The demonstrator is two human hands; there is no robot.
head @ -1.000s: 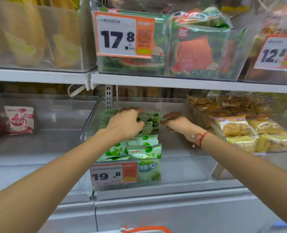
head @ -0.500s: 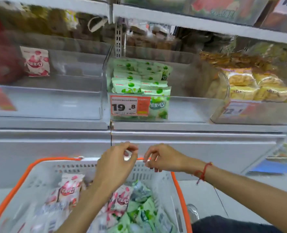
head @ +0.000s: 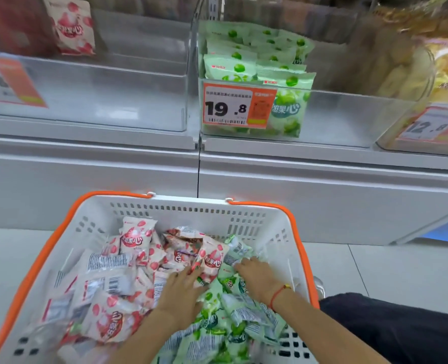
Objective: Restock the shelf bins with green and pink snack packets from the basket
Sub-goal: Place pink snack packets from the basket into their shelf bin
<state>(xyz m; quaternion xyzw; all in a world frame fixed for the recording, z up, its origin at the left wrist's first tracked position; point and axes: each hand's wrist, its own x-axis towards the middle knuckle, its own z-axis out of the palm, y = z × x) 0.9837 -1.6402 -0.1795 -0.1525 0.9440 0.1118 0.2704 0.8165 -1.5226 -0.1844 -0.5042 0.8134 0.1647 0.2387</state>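
While both our hands are down in the basket (head: 165, 203), the step is gathering another batch of green packets for the bin above. Our left hand (head: 182, 290) lies flat with fingers spread across the seam where pink meets green, its fingertips touching a pink packet (head: 212, 258) that sits tilted just ahead of it; it grips nothing that we can see. Our right hand (head: 257, 277) reaches forward on the green side, fingers stretched out and resting on the loose green packets (head: 217, 319); whether the fingertips have pinched one we cannot tell, since the wrappers crumple around them.

The green pile lies under and behind both wrists, the pink pile (head: 107, 290) off to the outer side of the left hand. Far ahead of and above the hands, the green bin (head: 349, 114) holds a neat upright stack only at its left end, behind the price tag (head: 238, 106); the neighbouring bin (head: 112, 101) holds one pink packet at the back.

To do this well, we judge it best to nudge the stray pink packet aside, scoop the greens together between both palms, align them face-forward, and lift without spilling slippery wrappers.
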